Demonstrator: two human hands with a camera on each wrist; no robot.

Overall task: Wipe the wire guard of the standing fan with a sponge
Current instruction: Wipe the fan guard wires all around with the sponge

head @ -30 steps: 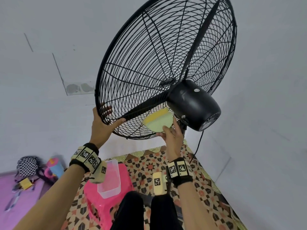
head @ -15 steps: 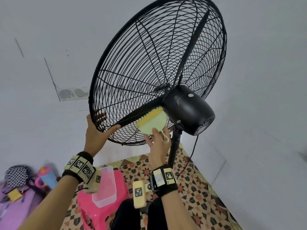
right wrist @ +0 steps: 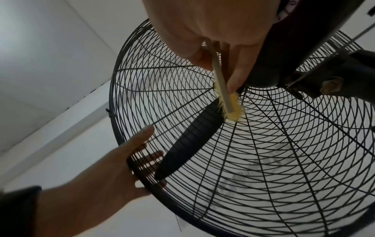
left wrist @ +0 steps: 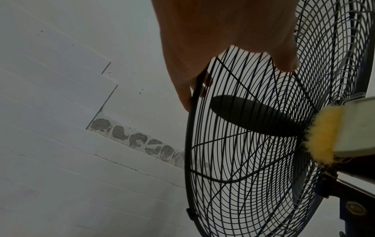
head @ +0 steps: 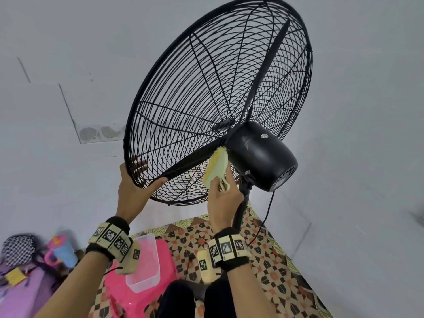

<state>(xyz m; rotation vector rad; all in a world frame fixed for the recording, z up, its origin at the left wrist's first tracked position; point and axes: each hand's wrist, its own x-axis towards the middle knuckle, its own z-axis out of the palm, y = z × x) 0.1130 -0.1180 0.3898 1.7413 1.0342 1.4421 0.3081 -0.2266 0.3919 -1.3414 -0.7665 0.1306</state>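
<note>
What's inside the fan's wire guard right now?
Inside the wire guard two long black blades show, one reaching toward the left hand gripping the rim, one pointing up. The hub is hidden behind the motor housing and sponge.

Patterned floor mat (head: 263, 260), geometric tiles in black, orange, cream. Pink plastic stool (head: 167, 255) stands on it, clear tub (head: 146, 267) on top. Fan pole (head: 241, 210) rises from mat. Left: purple surface (head: 20, 294) with blurred clutter, possibly cup (head: 62, 249), checkered bag (head: 18, 249).
</note>
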